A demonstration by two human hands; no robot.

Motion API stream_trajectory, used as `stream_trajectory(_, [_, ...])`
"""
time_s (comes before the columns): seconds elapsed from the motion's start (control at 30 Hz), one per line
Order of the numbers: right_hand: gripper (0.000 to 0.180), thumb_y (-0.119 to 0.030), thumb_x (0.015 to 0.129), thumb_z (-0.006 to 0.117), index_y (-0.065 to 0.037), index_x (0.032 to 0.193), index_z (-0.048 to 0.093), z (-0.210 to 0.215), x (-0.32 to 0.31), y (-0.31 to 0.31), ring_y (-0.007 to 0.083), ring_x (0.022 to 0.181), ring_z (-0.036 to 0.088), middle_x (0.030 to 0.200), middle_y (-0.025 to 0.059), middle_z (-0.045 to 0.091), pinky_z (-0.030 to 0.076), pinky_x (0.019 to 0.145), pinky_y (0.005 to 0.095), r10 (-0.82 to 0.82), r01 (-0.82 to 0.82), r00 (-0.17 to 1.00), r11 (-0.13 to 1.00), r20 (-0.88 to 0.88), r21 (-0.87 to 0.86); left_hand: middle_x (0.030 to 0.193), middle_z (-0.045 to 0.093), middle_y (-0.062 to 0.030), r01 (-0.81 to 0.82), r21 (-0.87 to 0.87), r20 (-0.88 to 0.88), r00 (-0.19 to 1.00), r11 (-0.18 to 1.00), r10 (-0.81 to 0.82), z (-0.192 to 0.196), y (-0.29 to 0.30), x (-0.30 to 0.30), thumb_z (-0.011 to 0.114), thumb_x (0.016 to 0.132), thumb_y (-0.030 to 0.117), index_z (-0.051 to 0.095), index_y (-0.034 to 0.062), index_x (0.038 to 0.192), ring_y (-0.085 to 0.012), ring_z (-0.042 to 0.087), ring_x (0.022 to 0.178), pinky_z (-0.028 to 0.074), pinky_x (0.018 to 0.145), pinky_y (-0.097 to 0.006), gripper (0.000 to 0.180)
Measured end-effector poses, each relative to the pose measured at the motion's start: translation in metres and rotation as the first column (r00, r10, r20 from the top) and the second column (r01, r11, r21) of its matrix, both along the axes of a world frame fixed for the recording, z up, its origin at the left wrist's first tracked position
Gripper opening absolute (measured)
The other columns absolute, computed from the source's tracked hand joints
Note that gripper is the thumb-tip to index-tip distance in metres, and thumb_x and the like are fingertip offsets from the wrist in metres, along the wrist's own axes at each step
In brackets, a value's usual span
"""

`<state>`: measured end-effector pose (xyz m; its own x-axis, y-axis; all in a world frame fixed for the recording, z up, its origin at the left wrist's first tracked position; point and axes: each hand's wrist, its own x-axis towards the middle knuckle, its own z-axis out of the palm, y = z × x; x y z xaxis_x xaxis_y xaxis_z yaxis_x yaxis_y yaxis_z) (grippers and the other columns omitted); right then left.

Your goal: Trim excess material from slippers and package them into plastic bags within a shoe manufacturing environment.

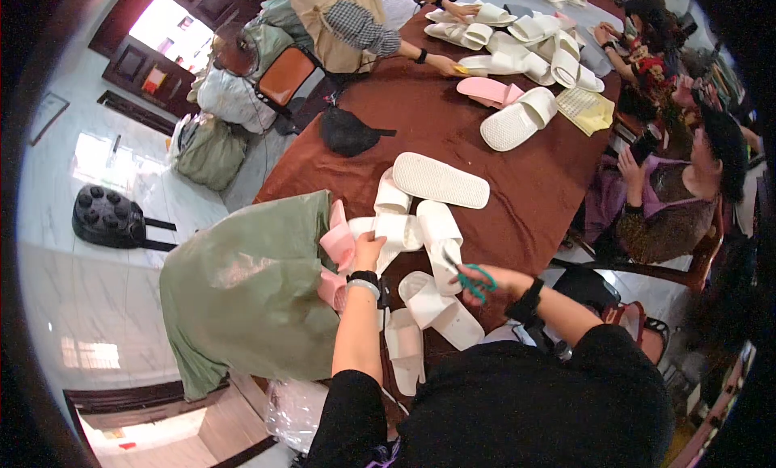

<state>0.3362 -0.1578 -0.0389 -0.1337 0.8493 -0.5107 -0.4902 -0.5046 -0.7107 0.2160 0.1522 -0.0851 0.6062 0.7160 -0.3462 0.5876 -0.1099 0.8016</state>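
My left hand [369, 251] is closed on the edge of a white slide slipper [394, 230] among other slippers on the table. Teal-handled scissors [477, 283] are in my right hand [503, 282], their blades pointing up and left over an upright white slipper [440, 235]. Beyond my left hand lies a white slipper sole [441, 179], overlapping another slipper. Pink slippers [338, 238] stick out of the sack's mouth beside my left wrist. Nearer to me, between my forearms, are two more white slippers, one with its strap up [432, 302] and one [404, 348] by my left forearm.
A green sack [242, 286] lies over the table's left edge. The brown tablecloth [323, 173] carries a black cap [352, 132] and a far pile of white slippers [525, 48]. A co-worker's hand [444, 65] reaches there from the far left; other people sit along the right side.
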Motion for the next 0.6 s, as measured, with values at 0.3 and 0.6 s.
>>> stream_trajectory(0.3, [0.068, -0.067, 0.084, 0.039, -0.004, 0.107, 0.052, -0.027, -0.045, 0.074, 0.0169, 0.064, 0.057, 0.075, 0.0078, 0.060, 0.046, 0.057, 0.0299, -0.215, 0.218, 0.940, 0.976, -0.265, -0.017, 0.084, 0.067, -0.0180, -0.049, 0.259, 0.153, 0.988, 0.965, 0.009, 0.044, -0.002, -0.037, 0.072, 0.073, 0.018, 0.065, -0.0061, 0.091, -0.0264, 0.065, 0.074, 0.049, 0.070, -0.034, 0.031])
stream_trajectory(0.6, [0.062, -0.064, 0.086, 0.042, -0.006, 0.100, 0.058, 0.002, -0.063, 0.067, 0.0101, 0.054, 0.051, 0.067, 0.0004, 0.053, 0.040, 0.049, 0.0234, 0.030, -0.006, 0.978, 0.993, -0.207, 0.115, 0.079, 0.062, -0.0101, 0.110, 0.863, -0.020, 0.983, 0.493, -0.185, 0.157, -0.071, -0.070, 0.068, 0.071, 0.011, 0.064, 0.0012, 0.080, -0.0287, 0.054, 0.086, 0.042, 0.078, -0.038, 0.014])
